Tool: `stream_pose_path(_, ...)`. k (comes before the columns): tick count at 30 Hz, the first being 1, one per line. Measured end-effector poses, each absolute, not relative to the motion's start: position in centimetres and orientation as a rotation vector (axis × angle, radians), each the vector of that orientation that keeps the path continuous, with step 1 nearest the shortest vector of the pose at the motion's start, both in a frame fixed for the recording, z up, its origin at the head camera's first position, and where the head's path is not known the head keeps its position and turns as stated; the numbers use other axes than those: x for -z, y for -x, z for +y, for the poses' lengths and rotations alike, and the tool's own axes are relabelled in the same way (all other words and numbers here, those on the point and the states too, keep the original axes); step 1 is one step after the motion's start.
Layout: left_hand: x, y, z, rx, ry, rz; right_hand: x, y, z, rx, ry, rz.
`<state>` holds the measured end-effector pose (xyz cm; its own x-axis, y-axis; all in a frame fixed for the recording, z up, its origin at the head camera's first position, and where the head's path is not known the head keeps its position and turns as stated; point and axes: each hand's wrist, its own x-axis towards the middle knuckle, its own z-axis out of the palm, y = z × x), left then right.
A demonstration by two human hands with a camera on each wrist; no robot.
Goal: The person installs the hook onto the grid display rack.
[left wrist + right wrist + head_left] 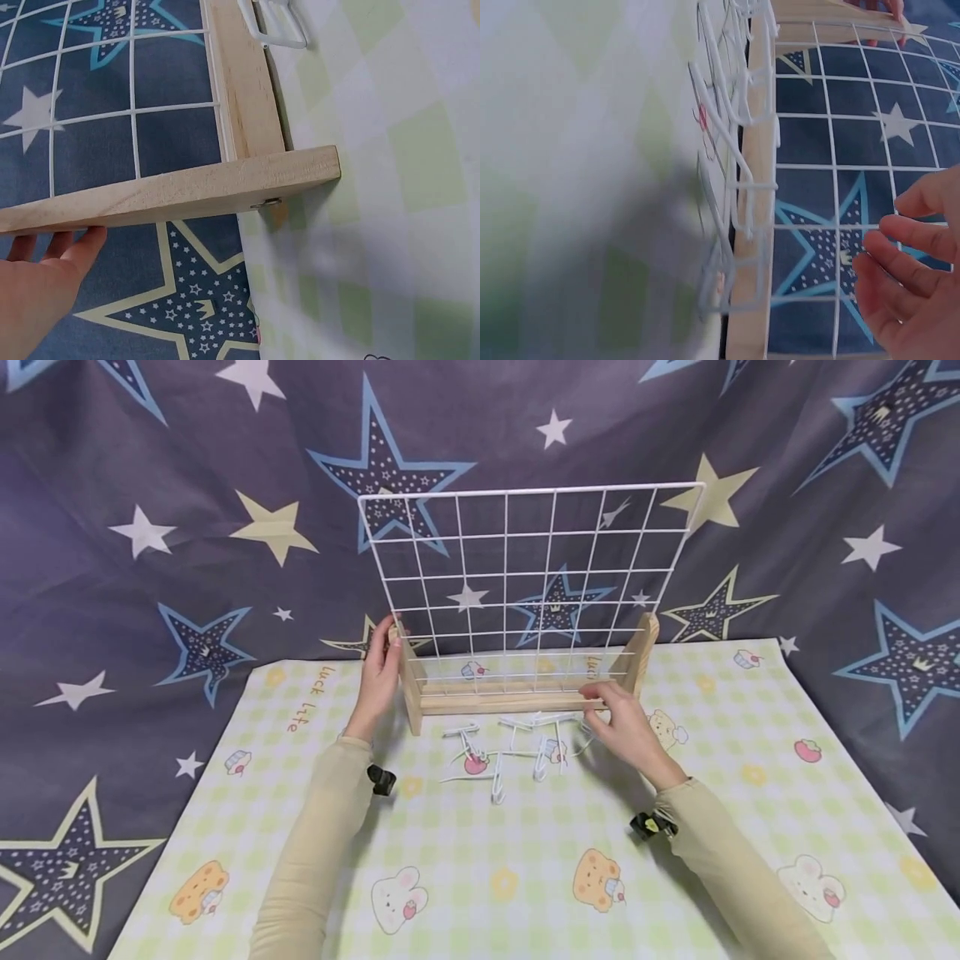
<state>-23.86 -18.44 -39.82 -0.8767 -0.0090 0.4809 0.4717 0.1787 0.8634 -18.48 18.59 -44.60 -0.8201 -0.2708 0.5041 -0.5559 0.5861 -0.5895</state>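
Note:
A white wire grid rack [532, 491] stands on a wooden base [510, 702] between two wooden side panels. My left hand [381, 668] grips the upper part of the left side panel [187, 184] from its outer side; its fingertips are partly hidden. Several white wire hooks [498, 777] jut forward along the grid's bottom edge, as the right wrist view shows. My right hand [618, 720] is near the lower right of the grid, beside the nearest hook [742, 306]. Its fingers [911, 274] are loosely bent, with nothing held between them and the thumb.
A tablecloth [502, 843] with pale green checks and cartoon prints lies under the rack. Behind it hangs a dark curtain [247, 460] patterned with stars. The right side panel [640, 656] is close to my right hand.

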Motion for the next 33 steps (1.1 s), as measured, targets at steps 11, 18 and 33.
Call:
stream_pose_path(11, 41.0, 25.1, -20.3, 2.031, 0.425, -2.072, 46.3, 19.8, 16.5, -1.238, -0.700, -2.549)
stream_pose_path(18, 41.0, 25.1, -20.3, 2.084, 0.419, -2.083, 46.8, 20.0, 16.3, -1.282, -0.677, -2.596)
stream_pose_path(33, 41.0, 25.0, -20.2, 2.068, 0.455, -2.081, 47.8, 21.1, 16.4, -1.258, -0.739, -2.707)
